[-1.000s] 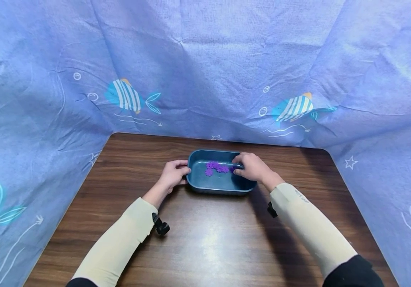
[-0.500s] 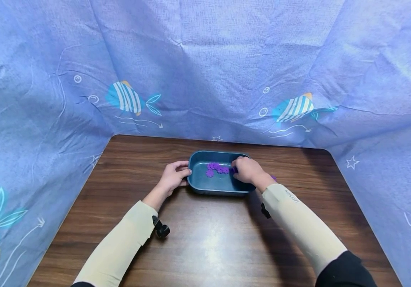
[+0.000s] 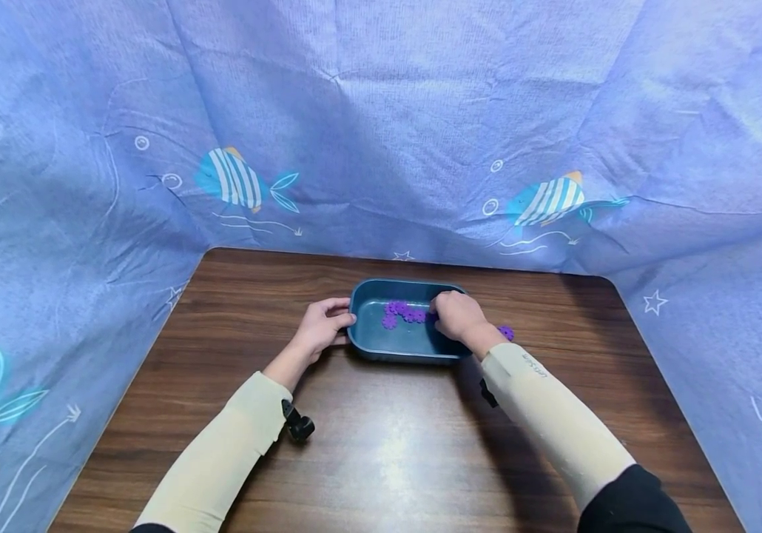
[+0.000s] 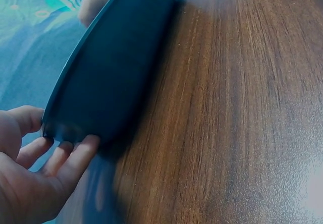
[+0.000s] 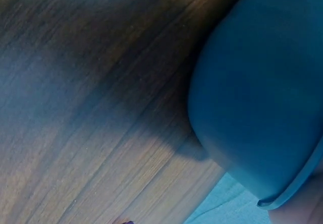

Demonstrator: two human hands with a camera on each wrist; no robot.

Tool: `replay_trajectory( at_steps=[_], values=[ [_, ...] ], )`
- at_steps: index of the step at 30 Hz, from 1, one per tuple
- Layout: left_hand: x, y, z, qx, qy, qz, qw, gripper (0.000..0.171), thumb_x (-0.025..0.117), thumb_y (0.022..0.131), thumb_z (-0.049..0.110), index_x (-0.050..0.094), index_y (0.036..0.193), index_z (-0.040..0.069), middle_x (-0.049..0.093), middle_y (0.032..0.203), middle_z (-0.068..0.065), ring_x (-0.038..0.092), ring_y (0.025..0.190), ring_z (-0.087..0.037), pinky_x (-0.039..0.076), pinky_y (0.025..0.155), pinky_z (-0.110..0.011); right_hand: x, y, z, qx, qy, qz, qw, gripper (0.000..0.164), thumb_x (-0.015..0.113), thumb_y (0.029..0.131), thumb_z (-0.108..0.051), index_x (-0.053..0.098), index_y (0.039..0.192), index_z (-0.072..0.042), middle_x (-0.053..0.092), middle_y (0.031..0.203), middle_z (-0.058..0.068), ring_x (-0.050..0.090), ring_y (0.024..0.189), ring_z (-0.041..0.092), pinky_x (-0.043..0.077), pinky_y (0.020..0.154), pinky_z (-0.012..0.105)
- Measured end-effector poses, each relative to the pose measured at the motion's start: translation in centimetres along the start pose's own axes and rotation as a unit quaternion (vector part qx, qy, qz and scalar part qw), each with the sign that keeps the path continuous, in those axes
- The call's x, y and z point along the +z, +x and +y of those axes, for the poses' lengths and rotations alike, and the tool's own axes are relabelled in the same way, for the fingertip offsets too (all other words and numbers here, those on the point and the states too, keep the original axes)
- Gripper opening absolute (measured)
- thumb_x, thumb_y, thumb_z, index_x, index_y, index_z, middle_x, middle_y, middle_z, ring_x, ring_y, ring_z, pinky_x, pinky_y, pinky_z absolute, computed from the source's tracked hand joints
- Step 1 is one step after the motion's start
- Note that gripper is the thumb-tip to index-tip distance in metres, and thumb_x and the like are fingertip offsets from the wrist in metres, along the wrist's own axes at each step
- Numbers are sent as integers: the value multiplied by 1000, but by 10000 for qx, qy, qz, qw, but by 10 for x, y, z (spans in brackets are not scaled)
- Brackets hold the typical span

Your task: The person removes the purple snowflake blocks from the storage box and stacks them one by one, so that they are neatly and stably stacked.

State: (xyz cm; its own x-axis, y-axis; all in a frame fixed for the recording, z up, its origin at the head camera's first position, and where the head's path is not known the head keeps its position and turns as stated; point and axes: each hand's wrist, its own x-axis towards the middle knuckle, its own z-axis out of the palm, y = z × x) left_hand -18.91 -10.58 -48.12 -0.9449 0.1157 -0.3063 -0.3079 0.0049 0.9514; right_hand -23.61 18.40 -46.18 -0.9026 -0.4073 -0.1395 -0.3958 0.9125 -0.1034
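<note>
A dark teal plastic bin [image 3: 401, 348] lies on the wooden table. Its left end is gripped by my left hand [image 3: 319, 326], thumb at the rim and fingers against the outer wall, as the left wrist view shows. My right hand [image 3: 457, 317] reaches over the right end into the bin, fingers bent downward. At its fingertips a bit of a purple toothed disc [image 3: 431, 317] shows; the hand hides the rest. Several more small purple toothed discs [image 3: 401, 309] lie together in the bin, left of that hand.
Another purple disc [image 3: 506, 333] lies on the table [image 3: 381, 444] just right of the bin, beside my right wrist. A blue fabric backdrop [image 3: 381, 148] with printed fish surrounds the table at the back and sides.
My right hand has shifted slightly left and its fingers have bent downward into the bin. The disc right of the bin, formerly hidden, has come into view. My left hand stays put.
</note>
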Motion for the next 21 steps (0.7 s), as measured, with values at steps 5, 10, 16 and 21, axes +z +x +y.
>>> replay_trajectory(
  at_steps=[5, 10, 16, 21],
  values=[
    [-1, 0, 1, -27, -29, -28, 10000, 47, 65, 97, 2, 56, 143, 0, 61, 137, -26, 69, 109, -32, 64, 84, -44, 1, 2, 0, -2, -1, 4, 10000, 24, 76, 90, -11, 77, 114, -8, 75, 114, 10, 69, 103, 25, 59, 95, 48],
    [-1, -1, 1, -45, 1, -37, 10000, 47, 65, 97, 2, 55, 143, -1, 60, 138, -26, 69, 110, -33, 64, 82, -42, 1, 0, 0, -45, -70, -63, 9999, 28, 76, 91, -14, 75, 117, -8, 74, 117, 12, 68, 104, 26, 59, 96, 49],
    [-1, -2, 2, -71, 33, 6, 10000, 47, 66, 97, 2, 56, 143, 0, 61, 138, -26, 68, 112, -36, 65, 78, -39, 3, -2, 0, -94, -98, -73, 9999, 30, 76, 90, -15, 74, 119, -6, 70, 117, 15, 67, 106, 27, 58, 98, 49],
    [0, -1, 2, -67, 67, 44, 9999, 47, 66, 97, 2, 56, 142, 0, 62, 137, -26, 69, 111, -36, 65, 77, -39, 1, -2, 4, -304, 141, 63, 9994, 30, 77, 89, -14, 74, 117, -5, 69, 117, 14, 66, 107, 28, 57, 99, 49]
  ],
)
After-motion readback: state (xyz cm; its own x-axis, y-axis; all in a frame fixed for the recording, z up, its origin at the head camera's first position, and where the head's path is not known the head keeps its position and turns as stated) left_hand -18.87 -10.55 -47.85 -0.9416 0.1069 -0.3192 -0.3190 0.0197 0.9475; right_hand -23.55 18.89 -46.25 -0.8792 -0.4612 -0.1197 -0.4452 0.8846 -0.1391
